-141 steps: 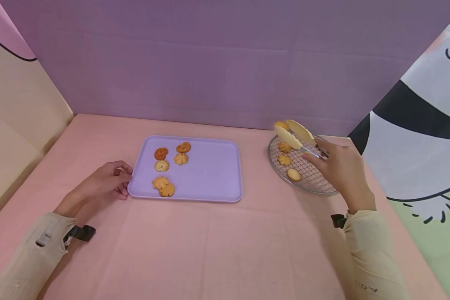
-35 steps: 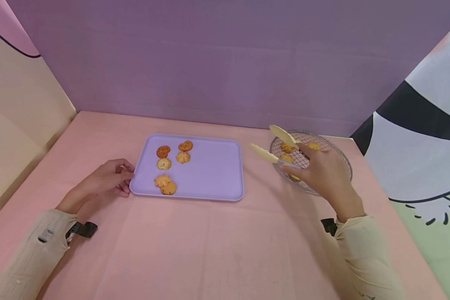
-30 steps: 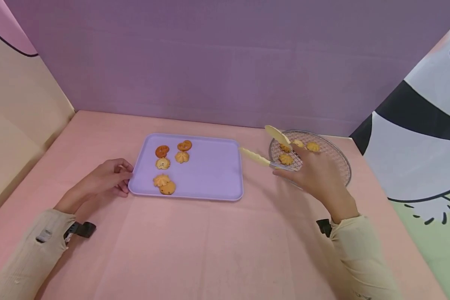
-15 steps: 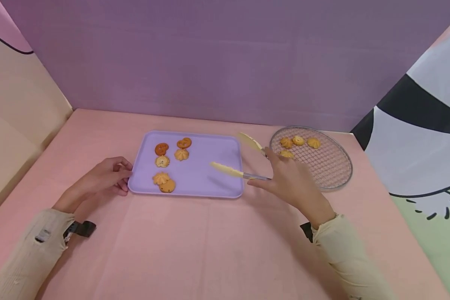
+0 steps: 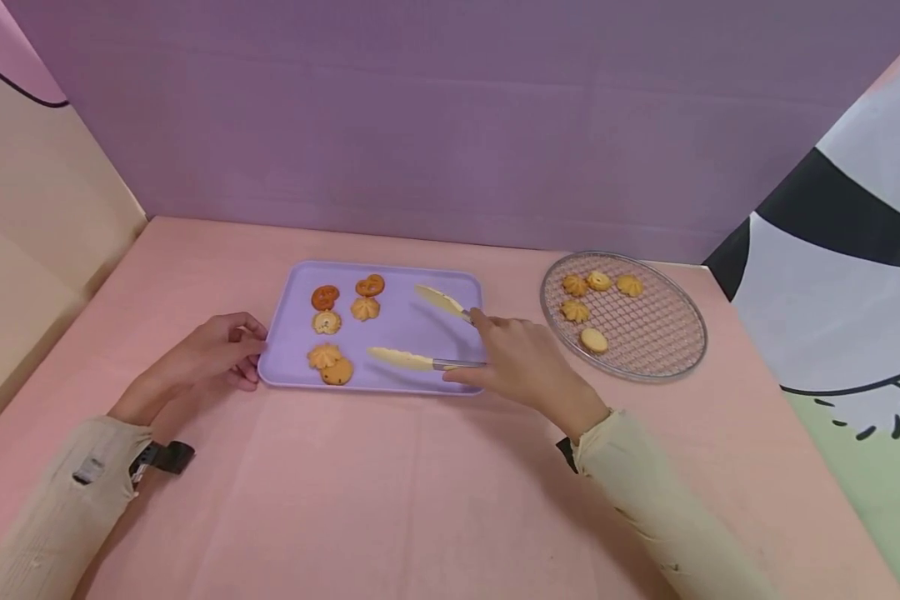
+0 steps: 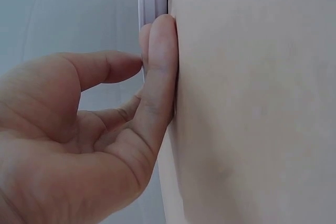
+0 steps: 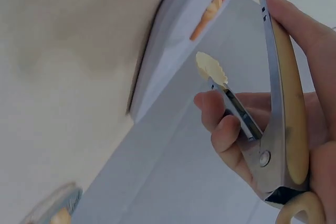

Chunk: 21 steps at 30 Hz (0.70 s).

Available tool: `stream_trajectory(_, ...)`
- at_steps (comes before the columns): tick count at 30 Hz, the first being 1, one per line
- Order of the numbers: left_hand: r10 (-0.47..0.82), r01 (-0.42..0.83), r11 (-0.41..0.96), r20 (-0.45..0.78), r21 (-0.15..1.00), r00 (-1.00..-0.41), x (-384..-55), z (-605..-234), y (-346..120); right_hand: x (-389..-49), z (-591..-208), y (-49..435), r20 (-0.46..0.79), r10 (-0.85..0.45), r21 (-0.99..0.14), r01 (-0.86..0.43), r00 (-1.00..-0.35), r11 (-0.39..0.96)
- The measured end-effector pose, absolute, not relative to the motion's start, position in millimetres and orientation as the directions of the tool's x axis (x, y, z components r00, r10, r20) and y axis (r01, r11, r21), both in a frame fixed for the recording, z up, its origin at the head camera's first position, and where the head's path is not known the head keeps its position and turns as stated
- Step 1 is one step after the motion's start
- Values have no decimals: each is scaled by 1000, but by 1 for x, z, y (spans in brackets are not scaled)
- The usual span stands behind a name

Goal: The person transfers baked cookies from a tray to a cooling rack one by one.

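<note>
My right hand (image 5: 521, 362) grips a pair of tongs (image 5: 405, 358) with cream tips and metal arms, held over the right half of the lilac tray (image 5: 420, 292). The two tong tips stand apart with nothing between them. At the tray's left edge, my left hand (image 5: 217, 354) pinches the rim between thumb and fingers. On the tray's left side lie pretzel-shaped cookies (image 5: 325, 297), a dotted cookie (image 5: 326, 322) and a flower-shaped cookie (image 5: 365, 308). Nearer the front, another flower-shaped cookie (image 5: 324, 357) overlaps a round cookie (image 5: 337, 372).
A round wire rack (image 5: 652, 333) stands at the back right, bearing several cookies, among them a smooth oval one (image 5: 593, 340). Behind the pink table (image 5: 345, 492) rises a purple backdrop (image 5: 450, 125). A panel with a cartoon print (image 5: 832, 292) borders the right side.
My right hand has carried the tongs left from above the rack to above the tray, their tips apart. The rack's cookies are now uncovered. The left hand stays at the tray's edge.
</note>
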<state>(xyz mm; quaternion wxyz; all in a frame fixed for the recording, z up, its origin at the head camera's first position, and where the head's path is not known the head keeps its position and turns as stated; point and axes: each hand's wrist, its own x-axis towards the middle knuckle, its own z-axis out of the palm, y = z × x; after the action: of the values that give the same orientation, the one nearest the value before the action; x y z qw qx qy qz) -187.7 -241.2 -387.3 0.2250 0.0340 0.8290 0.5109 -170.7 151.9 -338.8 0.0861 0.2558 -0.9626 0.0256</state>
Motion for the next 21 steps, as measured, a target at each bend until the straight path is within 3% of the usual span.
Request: stream_trajectory(21, 294, -166, 470, -331, 867, -897, -189, -389, -241, -207, -355, 108, 141, -570, 24, -573, -809, 819)
